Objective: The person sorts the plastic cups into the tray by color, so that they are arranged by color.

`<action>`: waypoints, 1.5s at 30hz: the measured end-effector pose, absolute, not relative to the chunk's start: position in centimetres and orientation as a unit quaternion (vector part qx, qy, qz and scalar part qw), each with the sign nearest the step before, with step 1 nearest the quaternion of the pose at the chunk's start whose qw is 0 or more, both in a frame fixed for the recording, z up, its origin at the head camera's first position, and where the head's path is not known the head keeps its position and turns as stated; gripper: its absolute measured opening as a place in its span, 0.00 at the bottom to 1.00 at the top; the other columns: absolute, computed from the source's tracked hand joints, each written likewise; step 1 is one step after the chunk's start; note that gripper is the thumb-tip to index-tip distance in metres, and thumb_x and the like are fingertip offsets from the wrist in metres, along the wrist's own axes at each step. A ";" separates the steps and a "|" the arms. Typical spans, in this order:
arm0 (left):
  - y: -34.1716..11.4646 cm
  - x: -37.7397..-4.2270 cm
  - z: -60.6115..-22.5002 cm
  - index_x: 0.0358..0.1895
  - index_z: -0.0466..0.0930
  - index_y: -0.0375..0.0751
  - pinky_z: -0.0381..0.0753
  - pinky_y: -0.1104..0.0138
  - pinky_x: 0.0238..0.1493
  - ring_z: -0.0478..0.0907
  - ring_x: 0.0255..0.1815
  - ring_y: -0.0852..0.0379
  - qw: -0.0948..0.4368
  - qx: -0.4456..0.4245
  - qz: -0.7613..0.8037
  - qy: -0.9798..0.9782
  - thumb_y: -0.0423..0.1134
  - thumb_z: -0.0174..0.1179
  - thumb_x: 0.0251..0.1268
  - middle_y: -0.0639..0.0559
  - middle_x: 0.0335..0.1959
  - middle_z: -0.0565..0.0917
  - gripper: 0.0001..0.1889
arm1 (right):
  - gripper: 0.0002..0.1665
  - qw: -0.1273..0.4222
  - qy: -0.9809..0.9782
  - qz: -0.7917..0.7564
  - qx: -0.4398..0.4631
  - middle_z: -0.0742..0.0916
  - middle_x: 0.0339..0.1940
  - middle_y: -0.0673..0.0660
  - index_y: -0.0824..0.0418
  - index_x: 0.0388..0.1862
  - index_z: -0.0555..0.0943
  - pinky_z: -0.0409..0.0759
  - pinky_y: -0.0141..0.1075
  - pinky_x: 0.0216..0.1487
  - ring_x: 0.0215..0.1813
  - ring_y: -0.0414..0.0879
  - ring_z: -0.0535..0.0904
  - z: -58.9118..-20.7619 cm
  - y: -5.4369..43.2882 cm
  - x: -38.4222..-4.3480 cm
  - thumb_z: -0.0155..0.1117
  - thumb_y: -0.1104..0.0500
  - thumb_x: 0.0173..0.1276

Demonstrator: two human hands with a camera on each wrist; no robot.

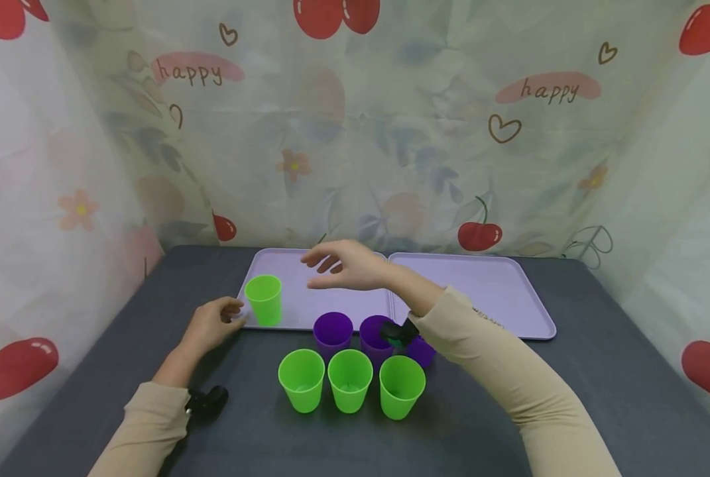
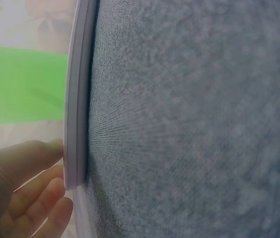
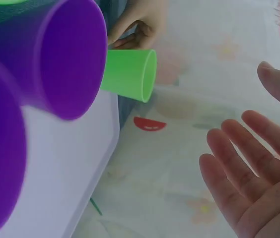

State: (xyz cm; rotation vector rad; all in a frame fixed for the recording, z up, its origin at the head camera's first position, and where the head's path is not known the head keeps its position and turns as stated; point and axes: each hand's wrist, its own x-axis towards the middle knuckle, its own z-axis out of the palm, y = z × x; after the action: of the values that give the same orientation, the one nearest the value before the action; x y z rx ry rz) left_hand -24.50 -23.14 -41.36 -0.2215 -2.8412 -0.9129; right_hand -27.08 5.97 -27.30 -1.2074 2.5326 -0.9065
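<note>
A green cup (image 1: 264, 301) stands upright on the left lilac tray (image 1: 309, 298), near its front left corner. Beside that corner is my left hand (image 1: 213, 323), its fingers loosely bent and nothing in its grasp. In the left wrist view, the thumb (image 2: 43, 151) is right at the tray's rim. My right hand (image 1: 351, 266) hovers over the left tray with its fingers spread and an empty palm, as the right wrist view also shows. Purple cups (image 1: 333, 334) line up at the trays' front edge, partly covered by my right wrist gear. Nearer me are three green cups (image 1: 350, 381).
A second lilac tray (image 1: 468, 285) adjoins the left one on the right, partly behind my right forearm. Both trays lie on a dark grey tabletop (image 1: 259, 437). A printed cloth (image 1: 366, 132) hangs behind and at both sides. A cable (image 1: 593, 242) hangs at the back right.
</note>
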 end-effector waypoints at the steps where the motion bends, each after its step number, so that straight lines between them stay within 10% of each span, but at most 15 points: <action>1: -23.2 -24.5 -41.4 0.50 0.77 0.28 0.79 0.50 0.46 0.80 0.44 0.38 0.075 -0.074 -0.304 -0.947 0.34 0.61 0.58 0.31 0.45 0.82 0.17 | 0.26 0.094 0.854 -0.310 -0.406 0.82 0.55 0.58 0.60 0.59 0.75 0.80 0.34 0.55 0.54 0.49 0.81 -27.3 6.6 -26.8 0.64 0.55 0.62; 23: -23.1 -24.7 -41.4 0.51 0.76 0.28 0.78 0.50 0.48 0.79 0.45 0.38 0.062 -0.064 -0.309 -0.947 0.33 0.61 0.58 0.31 0.46 0.81 0.18 | 0.26 0.046 0.839 -0.356 -0.410 0.84 0.53 0.57 0.61 0.56 0.76 0.81 0.39 0.53 0.51 0.44 0.82 -30.5 18.2 -20.6 0.69 0.58 0.58; 45: -23.2 -24.6 -41.4 0.51 0.76 0.28 0.78 0.50 0.47 0.80 0.45 0.39 0.061 -0.061 -0.308 -0.947 0.33 0.61 0.58 0.31 0.46 0.82 0.17 | 0.31 0.063 0.818 -0.366 -0.440 0.84 0.49 0.60 0.65 0.54 0.76 0.81 0.38 0.51 0.48 0.44 0.81 -35.3 19.6 -18.0 0.72 0.53 0.55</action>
State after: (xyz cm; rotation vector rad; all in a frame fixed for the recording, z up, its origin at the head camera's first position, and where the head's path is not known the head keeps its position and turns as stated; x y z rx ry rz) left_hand -24.65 -23.18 -41.41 -0.1851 -2.8656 -0.9316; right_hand -18.01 19.57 -35.28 -1.3280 2.4700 -1.1072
